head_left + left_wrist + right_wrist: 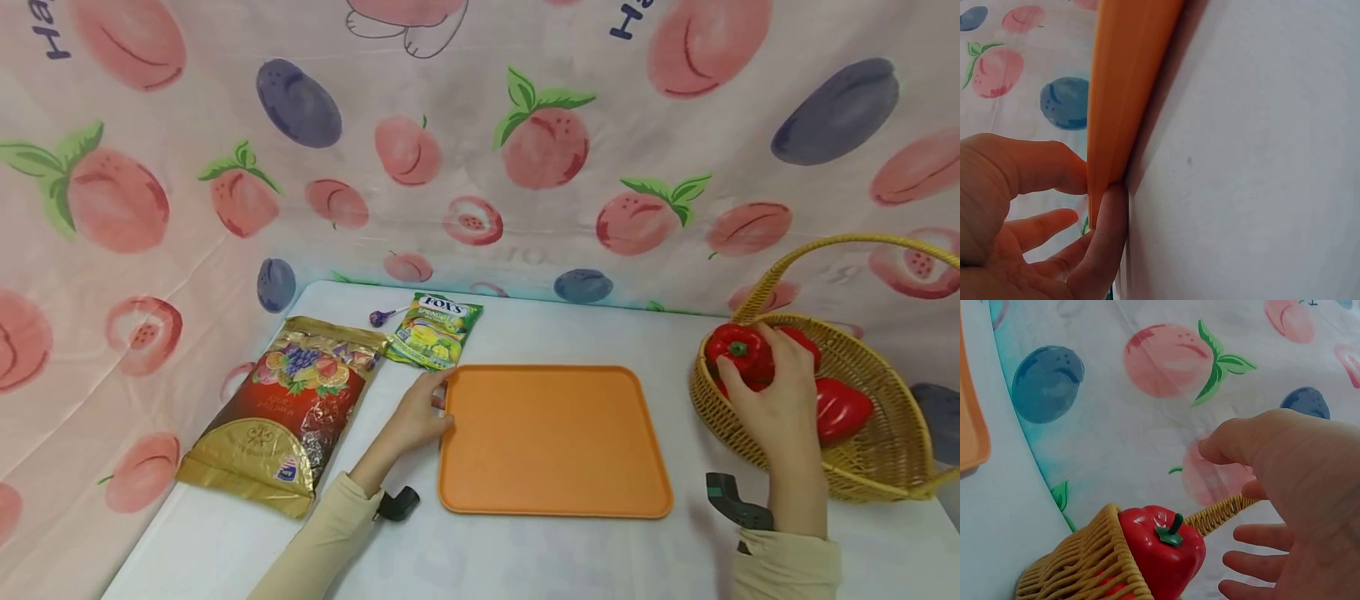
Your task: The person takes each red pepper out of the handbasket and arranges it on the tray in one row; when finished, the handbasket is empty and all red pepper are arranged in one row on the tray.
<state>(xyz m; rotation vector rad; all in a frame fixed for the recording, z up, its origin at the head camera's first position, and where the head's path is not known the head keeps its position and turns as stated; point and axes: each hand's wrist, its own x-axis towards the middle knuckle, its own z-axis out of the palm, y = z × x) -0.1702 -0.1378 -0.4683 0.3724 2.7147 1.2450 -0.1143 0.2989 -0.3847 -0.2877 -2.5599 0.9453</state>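
My left hand (416,417) pinches the left edge of an orange rectangular tray (555,442) lying on the table. In the left wrist view, the thumb is on one side of the tray's rim (1119,94) and a finger on the other. Over a yellow wicker basket (731,425) on the right, my right hand (783,400) spreads its thumb and fingers near a red bell pepper (738,346) with a green stem. The right wrist view shows a gap between that hand (1279,487) and the pepper (1163,556). Other red peppers (843,410) lie in the basket.
Left of the tray lies a large gold-and-red candy bag (288,408). Behind it are a small green Fox's candy packet (435,333) and a purple-wrapped lollipop (381,317). The basket's tall handle (847,242) arches above it. Fruit-printed cloth (465,167) hangs behind the table.
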